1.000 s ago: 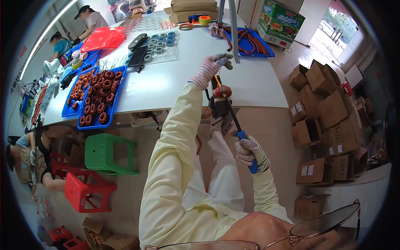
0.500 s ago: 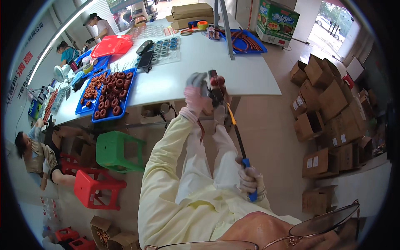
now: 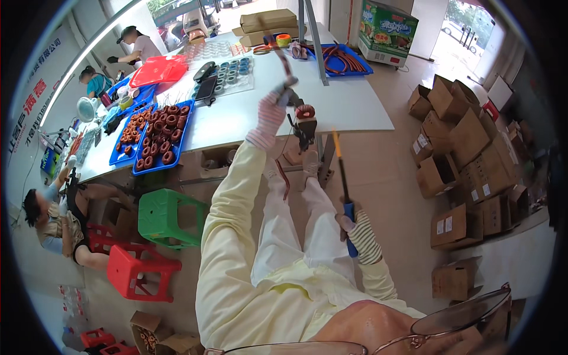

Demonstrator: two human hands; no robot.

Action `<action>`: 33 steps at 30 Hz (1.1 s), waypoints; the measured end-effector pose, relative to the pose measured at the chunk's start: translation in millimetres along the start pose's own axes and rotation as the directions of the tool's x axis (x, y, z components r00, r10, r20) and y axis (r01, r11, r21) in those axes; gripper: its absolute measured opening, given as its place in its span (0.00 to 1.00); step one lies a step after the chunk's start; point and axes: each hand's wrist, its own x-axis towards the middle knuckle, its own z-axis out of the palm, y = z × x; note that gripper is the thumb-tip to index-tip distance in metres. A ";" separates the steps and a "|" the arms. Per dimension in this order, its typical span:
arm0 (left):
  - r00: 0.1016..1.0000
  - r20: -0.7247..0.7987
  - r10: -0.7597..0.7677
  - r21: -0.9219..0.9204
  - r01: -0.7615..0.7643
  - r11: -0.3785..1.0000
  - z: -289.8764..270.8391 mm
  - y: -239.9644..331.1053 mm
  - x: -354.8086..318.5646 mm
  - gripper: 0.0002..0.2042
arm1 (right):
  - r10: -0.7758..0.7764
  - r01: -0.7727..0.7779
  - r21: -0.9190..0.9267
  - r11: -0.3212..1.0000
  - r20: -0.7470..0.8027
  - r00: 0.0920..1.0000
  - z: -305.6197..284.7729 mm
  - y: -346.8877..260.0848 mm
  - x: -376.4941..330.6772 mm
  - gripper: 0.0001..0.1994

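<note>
My left hand (image 3: 269,115), in a striped grey-fingered glove, is raised over the table edge and closed on a reddish-brown wire (image 3: 282,56) that rises above the fingers. More reddish-brown wire (image 3: 286,183) hangs below the edge. Just right of that hand, a copper-wound ring coil (image 3: 305,112) sits in a dark clamp (image 3: 306,131) at the table's edge. Lower right, my right hand (image 3: 354,226), also gloved, grips the blue handle of a long tool (image 3: 341,171) with a dark shaft and an orange end. Its tip points up toward the table, apart from the coil.
Blue trays of wound ring coils (image 3: 160,136) stand on the white table (image 3: 349,109) at left. A blue tray of thick wires (image 3: 340,59) lies at back right. Green (image 3: 168,216) and red stools (image 3: 139,269) stand left; cardboard boxes (image 3: 467,139) right. Several people work at left.
My left hand has risen up and away from the coil, lifting the wire. My right hand has moved up slightly, and the tool's tip has come away from the coil to the right.
</note>
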 end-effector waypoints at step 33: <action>0.964 0.142 0.225 0.358 -0.262 0.896 19.8 11.3 -12.0 0.13 | 0.089 -0.085 0.061 0.995 -0.072 0.993 2.9 19.5 -23.1 0.22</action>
